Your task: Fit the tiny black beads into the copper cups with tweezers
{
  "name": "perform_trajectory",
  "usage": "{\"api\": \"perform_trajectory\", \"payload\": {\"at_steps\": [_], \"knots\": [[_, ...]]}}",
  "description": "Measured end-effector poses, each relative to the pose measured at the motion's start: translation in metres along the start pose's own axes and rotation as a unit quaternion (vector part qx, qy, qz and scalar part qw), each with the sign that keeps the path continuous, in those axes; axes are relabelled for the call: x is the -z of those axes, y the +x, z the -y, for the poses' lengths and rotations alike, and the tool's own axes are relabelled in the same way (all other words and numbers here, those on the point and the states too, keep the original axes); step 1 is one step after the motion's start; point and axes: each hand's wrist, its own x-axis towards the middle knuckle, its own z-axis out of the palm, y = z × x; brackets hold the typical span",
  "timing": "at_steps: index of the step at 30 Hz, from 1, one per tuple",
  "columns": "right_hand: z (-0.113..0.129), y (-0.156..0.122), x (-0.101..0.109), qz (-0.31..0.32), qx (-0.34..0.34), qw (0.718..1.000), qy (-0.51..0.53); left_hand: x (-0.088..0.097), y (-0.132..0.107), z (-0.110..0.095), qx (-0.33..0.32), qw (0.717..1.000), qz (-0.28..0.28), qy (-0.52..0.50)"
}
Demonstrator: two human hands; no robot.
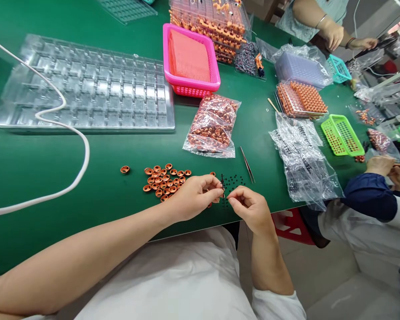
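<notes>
Nearer the wearer than the tweezers point(247, 165), left hand point(197, 195) and right hand point(252, 209) each had a narrowed grip, whether pinching anything I could not tell, and left of the tweezers, by the black strip point(222, 179), a brushing knuckle could have scattered loose black bits point(235, 181).

- Lt: we get bright, fairly even lighting, prob. from overhead.
- Glare: strong white streaks on the clear tray point(96, 89), L of ctr; smaller glints on the clear plastic bags point(303, 155), R of ctr.
- Shadows: soft; we see a dark band along the tray's lower edge & shade below the pink basket point(190, 82), upper ctr.
- Distortion: wide-angle; left forearm point(96, 249) stretched, lower L; far R leans.
- Focus: mid-frame fairly sharp; R edge soft; tiny black bits point(235, 181), approx. ctr, we can't resolve.
</notes>
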Motion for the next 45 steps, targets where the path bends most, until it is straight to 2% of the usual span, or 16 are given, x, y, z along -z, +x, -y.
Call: {"api": "perform_trajectory", "payload": {"at_steps": [10,16,22,24,27,31,34,38,45], "knots": [[-0.002,0.000,-0.009,0.006,-0.052,0.998,0.043,0.000,0.001,0.002,-0.005,1.000,0.009,0.008],[-0.007,0.003,-0.012,-0.057,-0.052,0.995,0.058,-0.002,0.000,0.001,-0.015,1.000,-0.002,0.019],[-0.002,0.002,-0.016,-0.083,-0.044,0.994,0.059,-0.004,-0.001,0.002,0.002,1.000,0.003,0.026],[0.001,-0.001,-0.019,-0.097,-0.020,0.995,0.029,-0.004,-0.002,0.003,0.001,1.000,0.005,0.020],[0.003,-0.004,-0.024,-0.147,0.073,0.983,-0.081,-0.005,-0.003,0.004,-0.009,0.999,-0.006,0.035],[0.001,-0.003,-0.032,-0.206,0.208,0.926,-0.237,-0.007,-0.004,0.002,-0.034,0.995,-0.050,0.084],[-0.001,-0.001,-0.038,-0.228,0.263,0.885,-0.310,-0.008,-0.005,0.002,-0.045,0.992,-0.073,0.093],[-0.004,0.002,-0.043,-0.250,0.290,0.859,-0.341,-0.009,-0.004,0.005,-0.056,0.990,-0.085,0.098],[-0.003,0.003,-0.048,-0.254,0.272,0.864,-0.339,-0.007,0.000,0.010,-0.059,0.988,-0.095,0.103]]}}
